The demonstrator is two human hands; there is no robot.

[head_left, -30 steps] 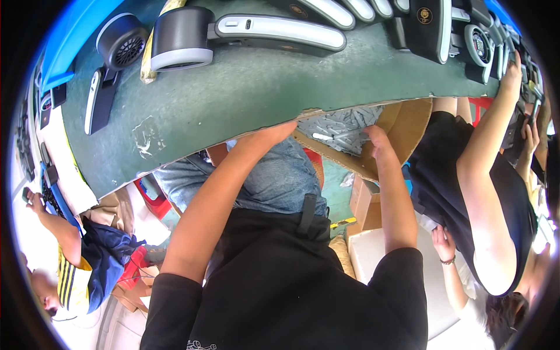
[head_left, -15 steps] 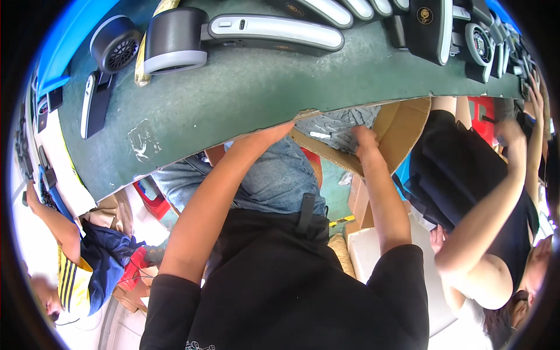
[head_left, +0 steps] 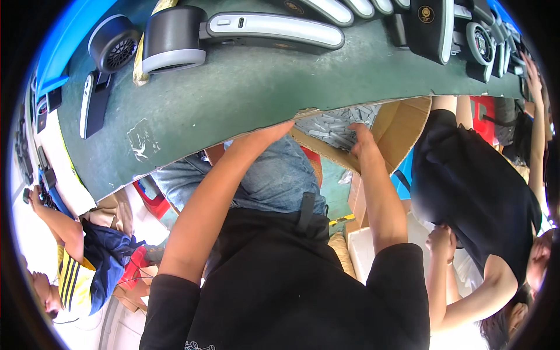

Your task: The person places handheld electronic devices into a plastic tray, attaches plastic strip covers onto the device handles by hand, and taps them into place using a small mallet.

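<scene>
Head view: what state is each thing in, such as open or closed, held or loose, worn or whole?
Cardboard box: open, holding many grey parts.
Grey parts: heaped loosely in the box.
Right hand: at the box; grip unclear.
Left hand: fingers hidden by the table edge.
Green table: scuffed, edge chipped.
Black-and-silver handled device: lying on the table, not held.

Both forearms [head_left: 201, 204] stretch forward, right hand [head_left: 364, 139] loosely spread.
</scene>
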